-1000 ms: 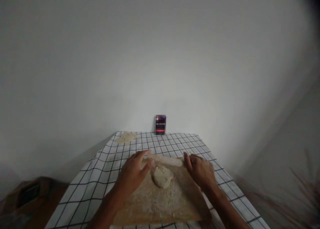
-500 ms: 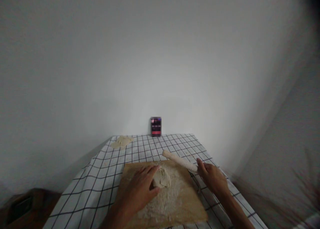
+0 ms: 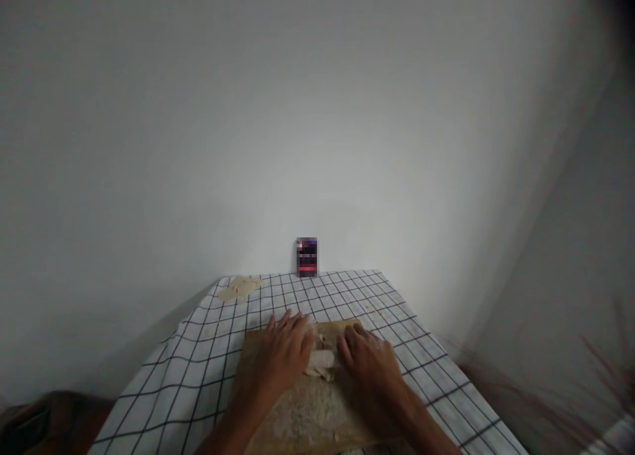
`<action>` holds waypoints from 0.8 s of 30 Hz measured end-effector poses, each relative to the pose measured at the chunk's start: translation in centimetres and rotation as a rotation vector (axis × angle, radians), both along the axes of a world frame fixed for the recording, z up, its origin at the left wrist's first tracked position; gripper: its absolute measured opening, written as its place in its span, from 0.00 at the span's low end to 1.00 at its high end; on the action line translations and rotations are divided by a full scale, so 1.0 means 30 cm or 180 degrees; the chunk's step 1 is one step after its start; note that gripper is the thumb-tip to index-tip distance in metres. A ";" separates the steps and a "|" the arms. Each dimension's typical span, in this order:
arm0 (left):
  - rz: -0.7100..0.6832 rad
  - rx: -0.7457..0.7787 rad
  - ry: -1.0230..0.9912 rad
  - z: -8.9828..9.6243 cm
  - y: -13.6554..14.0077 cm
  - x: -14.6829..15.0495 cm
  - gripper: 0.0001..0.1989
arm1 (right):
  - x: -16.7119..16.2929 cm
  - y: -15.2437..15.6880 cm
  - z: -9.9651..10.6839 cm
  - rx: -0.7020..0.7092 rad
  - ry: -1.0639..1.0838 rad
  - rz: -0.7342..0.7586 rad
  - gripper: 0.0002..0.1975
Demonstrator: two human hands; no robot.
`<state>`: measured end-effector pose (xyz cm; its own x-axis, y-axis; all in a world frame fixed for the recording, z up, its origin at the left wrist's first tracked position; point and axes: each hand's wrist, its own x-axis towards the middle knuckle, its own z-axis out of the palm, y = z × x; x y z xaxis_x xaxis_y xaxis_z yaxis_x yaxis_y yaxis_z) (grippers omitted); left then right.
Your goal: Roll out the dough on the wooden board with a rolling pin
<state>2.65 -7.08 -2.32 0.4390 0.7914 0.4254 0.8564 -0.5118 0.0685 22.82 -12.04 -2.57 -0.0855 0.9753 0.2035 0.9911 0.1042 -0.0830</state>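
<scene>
A pale, floury rolling pin (image 3: 321,358) lies crosswise over the dough (image 3: 325,375), which shows only in small part beneath it. My left hand (image 3: 288,349) rests flat over the pin's left part, its fingers stretched forward and slightly apart. At the other side my right hand (image 3: 370,357) is closed over the pin with curled fingers. Both ends of the pin are hidden by my hands. Under everything is a wooden board (image 3: 302,422), dusted with flour.
A checked cloth (image 3: 198,369) covers the table. Near its far left corner lies a flat, pale patch of flour or dough (image 3: 240,288). A small dark, blurred-out object (image 3: 306,257) stands upright against the white wall (image 3: 317,111).
My right hand has brought the rolling pin from the board's right edge over the dough. My left hand has gone from the dough's side onto the pin.
</scene>
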 end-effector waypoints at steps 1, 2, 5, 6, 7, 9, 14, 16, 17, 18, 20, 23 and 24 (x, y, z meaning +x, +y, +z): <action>0.0052 -0.0116 0.0074 -0.012 0.016 0.007 0.21 | 0.007 0.015 -0.003 0.0056 -0.0014 0.0037 0.17; 0.0083 -0.0223 0.0136 -0.015 0.032 0.012 0.21 | 0.014 0.034 -0.002 0.0104 0.0016 0.0002 0.17; 0.0153 -0.0353 0.0268 0.022 0.069 0.028 0.19 | 0.034 0.098 0.011 0.0044 0.0203 -0.0055 0.20; 0.0232 -0.0407 0.0252 0.039 0.073 0.033 0.19 | 0.038 0.116 0.015 -0.0005 0.0251 -0.0020 0.20; 0.0328 -0.0477 0.0222 0.056 0.071 0.039 0.18 | 0.041 0.131 0.016 -0.0041 0.0284 0.0028 0.21; 0.0472 -0.0576 0.0177 0.079 0.053 0.044 0.18 | 0.046 0.143 0.007 -0.0074 0.0292 0.0141 0.21; 0.0558 -0.0620 -0.0093 0.087 -0.025 0.019 0.20 | 0.047 0.095 -0.049 0.0108 0.0284 0.0461 0.18; 0.0535 -0.0672 -0.0158 0.080 -0.040 0.007 0.21 | 0.043 0.073 -0.062 0.0207 0.0332 0.0425 0.20; 0.0545 -0.0672 -0.0168 0.075 -0.043 0.003 0.22 | 0.040 0.066 -0.065 0.0238 0.0349 0.0384 0.21; 0.0582 -0.0638 -0.0191 0.068 -0.043 0.000 0.22 | 0.036 0.060 -0.066 0.0251 0.0351 0.0366 0.21; 0.0649 -0.0571 -0.0227 0.051 -0.040 -0.001 0.23 | 0.030 0.053 -0.063 0.0243 0.0325 0.0391 0.21; 0.0684 -0.0536 -0.0264 0.028 -0.037 0.002 0.23 | 0.028 0.052 -0.047 0.0247 0.0291 0.0502 0.20; 0.0696 -0.0539 -0.0271 0.024 -0.035 0.002 0.22 | 0.029 0.056 -0.041 0.0249 0.0292 0.0519 0.20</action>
<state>2.70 -8.14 -1.60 0.2185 0.9263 0.3071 0.9326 -0.2908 0.2137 23.70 -10.35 -3.81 -0.2186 0.9310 0.2922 0.9492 0.2723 -0.1574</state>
